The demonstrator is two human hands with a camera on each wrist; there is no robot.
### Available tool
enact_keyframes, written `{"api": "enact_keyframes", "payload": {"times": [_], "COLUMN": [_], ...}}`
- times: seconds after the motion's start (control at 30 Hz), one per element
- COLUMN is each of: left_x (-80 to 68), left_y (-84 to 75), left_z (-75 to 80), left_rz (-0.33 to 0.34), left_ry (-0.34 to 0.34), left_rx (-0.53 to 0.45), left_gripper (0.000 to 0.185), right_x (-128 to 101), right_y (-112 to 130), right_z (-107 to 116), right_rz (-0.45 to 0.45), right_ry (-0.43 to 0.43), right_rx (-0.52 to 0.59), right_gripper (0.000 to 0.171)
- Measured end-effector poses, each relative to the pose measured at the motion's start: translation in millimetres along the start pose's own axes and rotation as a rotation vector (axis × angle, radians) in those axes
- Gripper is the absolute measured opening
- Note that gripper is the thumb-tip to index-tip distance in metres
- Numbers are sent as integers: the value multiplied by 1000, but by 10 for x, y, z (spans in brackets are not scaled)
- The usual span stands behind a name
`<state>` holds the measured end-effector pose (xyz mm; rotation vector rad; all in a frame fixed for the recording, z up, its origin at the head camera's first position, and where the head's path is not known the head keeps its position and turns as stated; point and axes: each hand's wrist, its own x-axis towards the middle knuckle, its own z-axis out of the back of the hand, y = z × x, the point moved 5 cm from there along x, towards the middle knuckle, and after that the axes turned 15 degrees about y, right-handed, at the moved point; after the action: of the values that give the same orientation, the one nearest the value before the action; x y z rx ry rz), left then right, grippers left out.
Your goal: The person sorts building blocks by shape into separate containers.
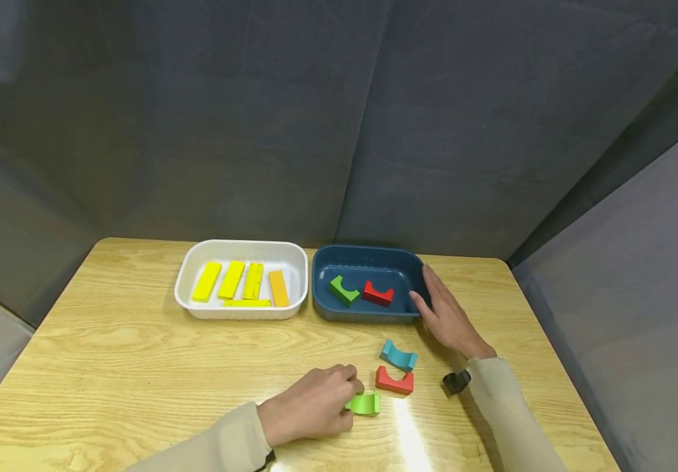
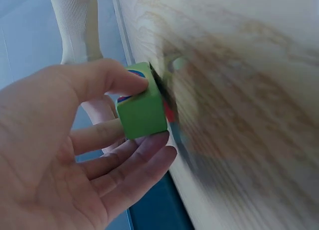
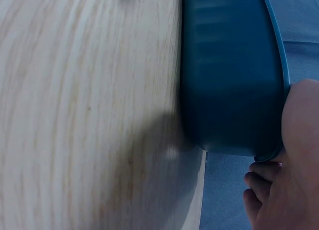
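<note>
Head: L hand (image 1: pixel 309 410) pinches green arch (image 1: pixel 365 403), prob. lifted.

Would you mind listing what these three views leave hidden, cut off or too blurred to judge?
- Head view: the left hand covers part of the light green arch block.
- Left wrist view: the wooden table is blurred by motion; things behind the block cannot be made out.
- Right wrist view: the blue tray shows only its outer wall, its contents hidden; the right hand is cut off by the frame edge.
</note>
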<state>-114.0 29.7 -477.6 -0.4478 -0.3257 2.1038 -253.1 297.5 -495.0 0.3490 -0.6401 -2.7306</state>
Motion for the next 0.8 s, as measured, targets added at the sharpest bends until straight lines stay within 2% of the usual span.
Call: {"api": "enact_keyframes", "payload": {"times": [0.2,0.47,0.8], "left_x": [-43,-114,-156], "left_y": [39,116,210], "left_z": [16,70,250], "left_rz": [9,49,45], "left_ry": [-23,-21,-38], "left_rx": [-16,-83,-149], "left_gripper": [31,31,33], "right_x": [7,5,6], "right_y": [-9,-13,-5], "right_z": [-6,-2,3], "right_rz": [-1,-2,3], "right_ry": [1,-1,2], "right_rx": [4,-8,0], "right_gripper": [77,78,79]}}
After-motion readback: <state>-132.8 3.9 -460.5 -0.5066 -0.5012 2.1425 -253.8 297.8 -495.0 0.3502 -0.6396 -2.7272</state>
